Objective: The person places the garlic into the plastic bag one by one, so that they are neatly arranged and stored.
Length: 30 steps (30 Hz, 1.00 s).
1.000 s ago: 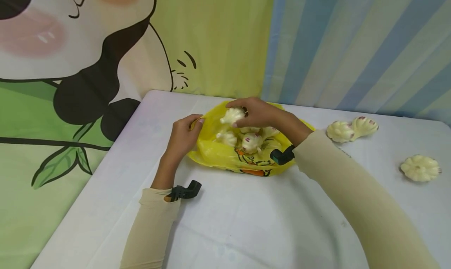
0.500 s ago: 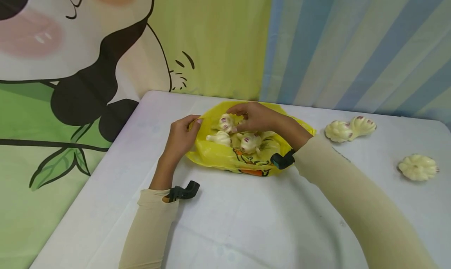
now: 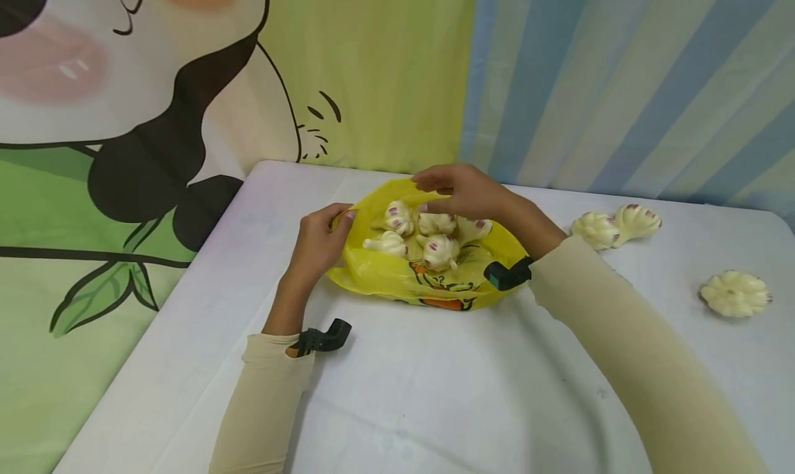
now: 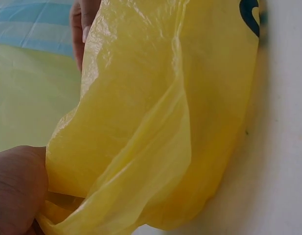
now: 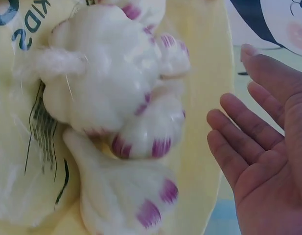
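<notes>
A yellow plastic bag (image 3: pixel 366 274) lies with its mouth spread on the white table, and several white garlic bulbs (image 3: pixel 440 252) with purple marks rest inside. My left hand (image 3: pixel 322 238) pinches the bag's left rim between thumb and fingers; in the left wrist view that hand (image 4: pixel 18 188) shows at the lower left beside the folded plastic. Over the bag's far right rim, my right hand (image 3: pixel 467 191) holds nothing. The right wrist view shows this hand (image 5: pixel 268 147) with its fingers extended and its palm bare, beside the garlic bulbs (image 5: pixel 102 68).
To the right of the bag, two garlic bulbs (image 3: pixel 615 227) lie touching on the table (image 3: pixel 397 398). Another garlic bulb (image 3: pixel 735 294) sits farther right. A printed cloth backdrop (image 3: pixel 379 67) rises behind the table's far edge.
My right hand set a garlic bulb down in the bag, let it go, then rose and moved right toward the far rim. My left hand has kept its hold on the bag.
</notes>
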### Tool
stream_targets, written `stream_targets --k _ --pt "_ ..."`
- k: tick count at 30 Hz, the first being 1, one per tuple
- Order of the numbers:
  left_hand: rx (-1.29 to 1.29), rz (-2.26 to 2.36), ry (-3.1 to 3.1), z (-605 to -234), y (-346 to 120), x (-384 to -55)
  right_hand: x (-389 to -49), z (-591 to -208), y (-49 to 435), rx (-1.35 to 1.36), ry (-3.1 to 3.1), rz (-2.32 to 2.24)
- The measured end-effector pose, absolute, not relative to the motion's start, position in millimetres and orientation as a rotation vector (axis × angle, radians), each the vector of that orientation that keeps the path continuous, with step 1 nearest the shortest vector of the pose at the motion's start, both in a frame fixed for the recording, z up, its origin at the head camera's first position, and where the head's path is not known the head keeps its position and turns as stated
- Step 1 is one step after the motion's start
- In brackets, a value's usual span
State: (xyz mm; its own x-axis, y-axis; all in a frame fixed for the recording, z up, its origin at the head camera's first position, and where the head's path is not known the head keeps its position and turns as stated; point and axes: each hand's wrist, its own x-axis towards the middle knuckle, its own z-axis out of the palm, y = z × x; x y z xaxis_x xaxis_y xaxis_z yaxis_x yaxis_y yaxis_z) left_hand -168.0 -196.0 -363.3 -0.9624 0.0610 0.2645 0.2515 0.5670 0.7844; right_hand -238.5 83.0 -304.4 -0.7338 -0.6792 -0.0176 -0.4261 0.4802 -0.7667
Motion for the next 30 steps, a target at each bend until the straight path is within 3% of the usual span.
stream_targets --k 14,30 --pt "-0.264 -1.345 -2.600 -364 -195 -169 -239 -305 143 -0.727 2.535 -1.227" --pt "-0.260 -1.351 -2.598 -365 -196 -169 -217 -312 227 -0.429 2.725 -1.296"
